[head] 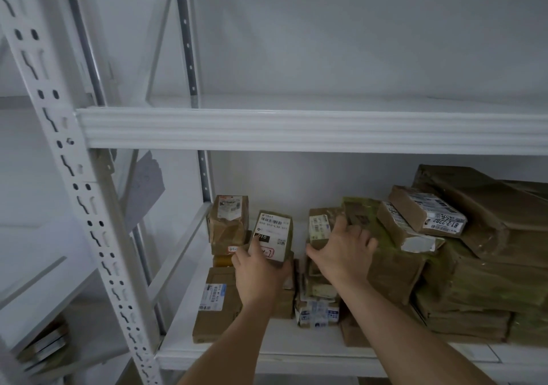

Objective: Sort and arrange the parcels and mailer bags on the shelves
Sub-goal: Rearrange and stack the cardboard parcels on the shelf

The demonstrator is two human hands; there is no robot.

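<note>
On the lower shelf stand several brown cardboard parcels. My left hand grips a small labelled parcel, held upright above the stack at the shelf's left. My right hand has its fingers spread over a small brown parcel with a pale label, thumb below it, fingers touching the larger greenish-taped box beside it. Another upright parcel stands at the far left back. A flat box lies in front left.
The upper shelf beam crosses the view; no parcels show on the shelf above it. Large brown boxes are piled at the right, with two small labelled parcels leaning on top. A white perforated upright stands left; more parcels lie on a lower left shelf.
</note>
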